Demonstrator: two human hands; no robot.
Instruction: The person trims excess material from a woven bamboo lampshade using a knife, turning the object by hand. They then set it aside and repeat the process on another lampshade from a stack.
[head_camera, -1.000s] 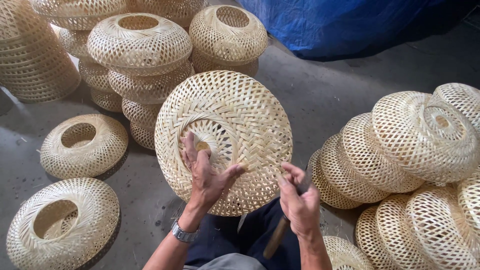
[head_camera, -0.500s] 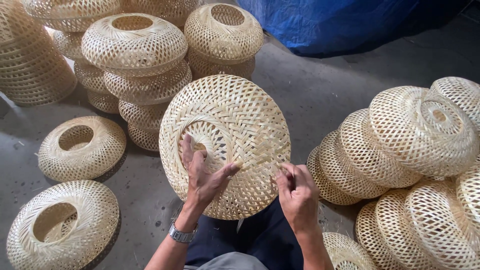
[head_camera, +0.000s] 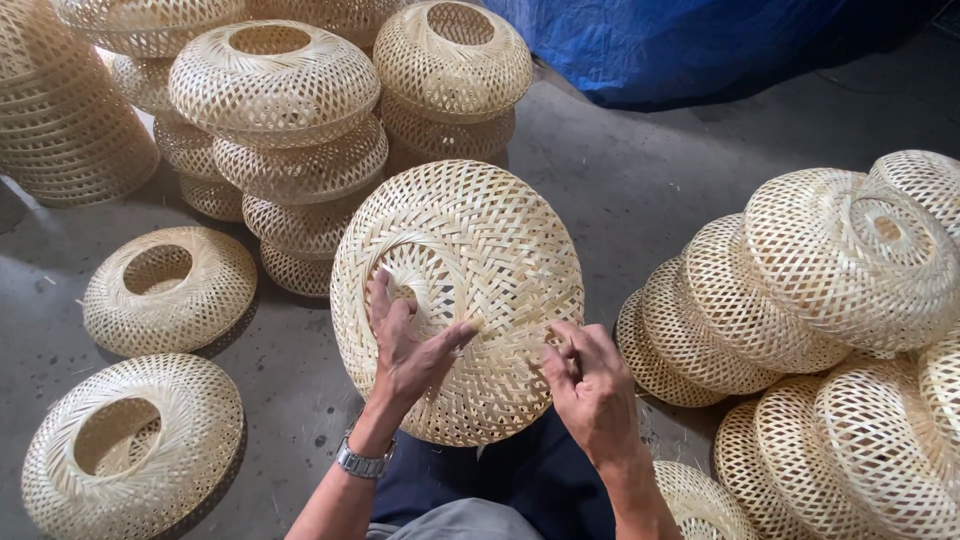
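The head view looks down on a person's two hands working on a round woven bamboo shade held tilted up above the lap, at the middle of the scene. The left hand lies spread on the shade's face, its fingertips hooked into the central hole and the thumb stretched out to the right along the weave. A metal watch sits on that wrist. The right hand is curled narrow at the shade's lower right part, its fingertips pinching at the weave; whether a loose strip is held between them cannot be told.

Many more shades of the same kind surround the person on the grey concrete floor. At far left two stacks stand upright, holes upward, with a third stack just to their right. A leaning pile fills the far left corner. Two single shades and lie flat at near left, holes up, nothing inside them. On the right a row of shades leans on edge, one against the next, and more lie at near right. A blue tarp lies at the far side. Dark trousers show under the held shade.
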